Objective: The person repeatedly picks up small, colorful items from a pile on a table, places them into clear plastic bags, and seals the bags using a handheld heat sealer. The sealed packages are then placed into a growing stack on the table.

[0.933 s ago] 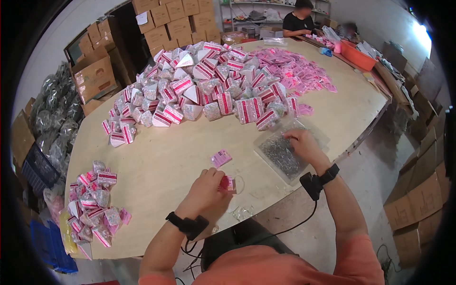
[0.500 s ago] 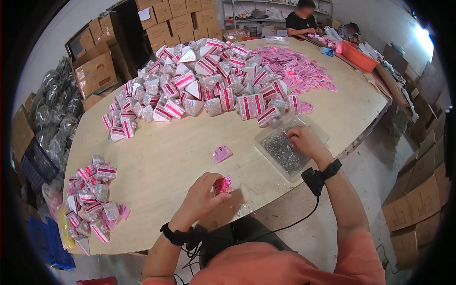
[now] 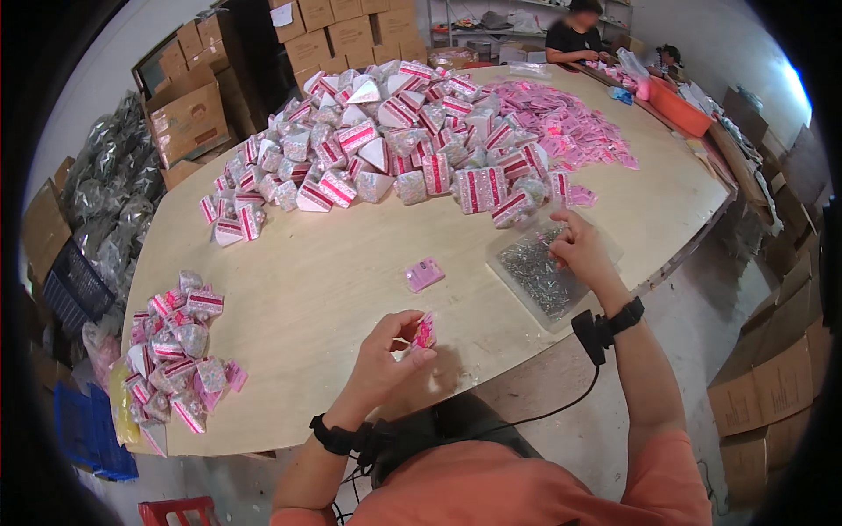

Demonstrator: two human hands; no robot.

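My left hand [image 3: 390, 355] is closed on a small pink card [image 3: 424, 331], pinched upright between thumb and fingers near the table's front edge. Over a clear plastic box [image 3: 561, 318] of small silvery metal pieces [image 3: 535, 272], my right hand [image 3: 582, 252] has its index finger raised while the other fingers and thumb come together. Whatever those fingertips hold is too small to make out. Another flat pink card [image 3: 424, 274] lies on the table between the left hand and the box.
A large heap of bagged pieces with pink-striped white cards [image 3: 368, 145] covers the table's [image 3: 307, 289] far side, beside a pile of pink cards [image 3: 570, 127]. A smaller bagged heap [image 3: 175, 351] lies at left. A person [image 3: 574, 39] sits at the far right near an orange basin [image 3: 675, 110].
My right hand has lifted slightly from among the metal pieces, its index finger now raised. The left hand has turned the pink card more upright. The whole view has shifted a little.
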